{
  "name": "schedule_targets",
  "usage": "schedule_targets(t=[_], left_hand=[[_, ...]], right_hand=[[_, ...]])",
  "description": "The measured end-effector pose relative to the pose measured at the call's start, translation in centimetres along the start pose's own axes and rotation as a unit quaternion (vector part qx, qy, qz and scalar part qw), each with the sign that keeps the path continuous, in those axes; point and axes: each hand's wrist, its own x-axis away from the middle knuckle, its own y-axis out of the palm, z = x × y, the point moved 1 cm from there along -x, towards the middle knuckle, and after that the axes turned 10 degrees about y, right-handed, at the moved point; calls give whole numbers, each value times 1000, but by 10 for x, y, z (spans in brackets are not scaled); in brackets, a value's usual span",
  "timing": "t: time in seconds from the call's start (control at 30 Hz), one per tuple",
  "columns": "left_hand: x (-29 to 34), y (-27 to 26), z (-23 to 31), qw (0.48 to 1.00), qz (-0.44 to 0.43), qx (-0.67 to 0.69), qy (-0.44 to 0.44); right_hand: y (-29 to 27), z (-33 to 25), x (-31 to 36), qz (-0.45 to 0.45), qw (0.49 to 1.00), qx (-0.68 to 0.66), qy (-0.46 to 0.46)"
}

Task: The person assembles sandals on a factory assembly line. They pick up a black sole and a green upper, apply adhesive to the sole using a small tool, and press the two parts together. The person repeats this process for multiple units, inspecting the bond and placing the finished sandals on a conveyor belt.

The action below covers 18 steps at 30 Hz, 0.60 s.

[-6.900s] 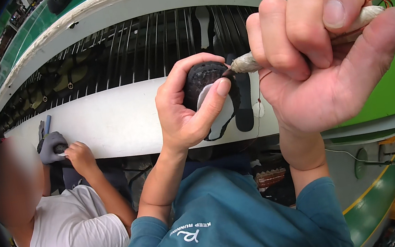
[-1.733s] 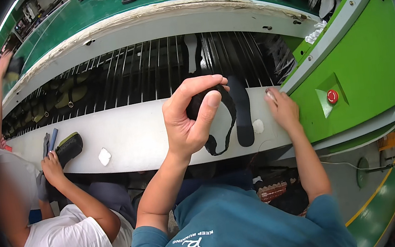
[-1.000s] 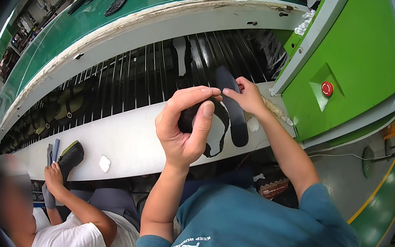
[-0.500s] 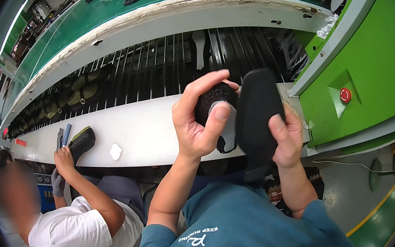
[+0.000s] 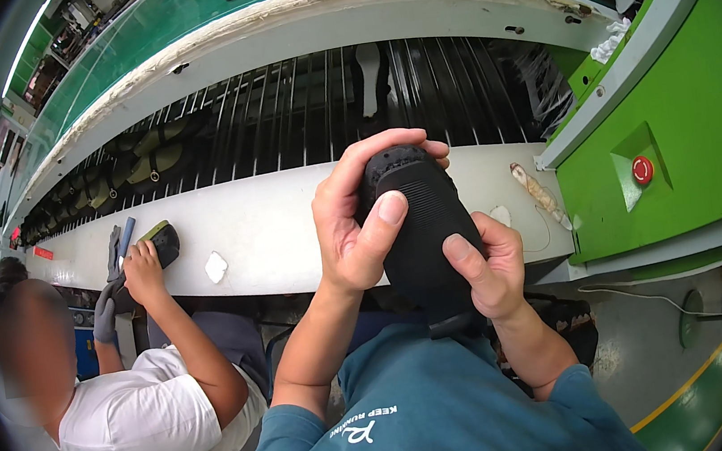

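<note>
In front of my chest, my left hand (image 5: 358,217) is wrapped round the toe end of a dark shoe upper (image 5: 368,190), with the thumb on top. A black shoe sole (image 5: 426,240) with a ribbed patch lies lengthwise over the shoe's underside, hiding most of the shoe. My right hand (image 5: 494,268) grips the sole's right edge lower down, its thumb pressing on the face. Whether sole and shoe touch along their whole length I cannot tell.
Beyond the white bench (image 5: 279,217) runs a roller conveyor (image 5: 302,115) carrying a grey-bottomed shoe (image 5: 369,80) and several sandals (image 5: 158,151). A green machine (image 5: 680,105) with a red button (image 5: 643,170) stands right. At left a co-worker's hand (image 5: 143,270) holds a shoe (image 5: 167,242).
My right hand has brought the black sole leftward onto the shoe's underside, covering the grey bottom that showed before. My left hand keeps its hold. The conveyor shoe has shifted slightly in view.
</note>
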Motion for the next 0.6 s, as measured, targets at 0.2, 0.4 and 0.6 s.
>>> schedule_targets(t=[0.2, 0.4, 0.6], left_hand=[[-2, -3, -2, 1000, -2, 5, -2], [-2, -3, 1, 1000, 0, 10, -6], [-1, -4, -2, 1000, -10, 14, 1]], right_hand=[[0, -1, -2, 2, 1000, 7, -4], [1, 1, -2, 7, 1000, 22, -11], [0, 3, -3, 8, 999, 39, -33]])
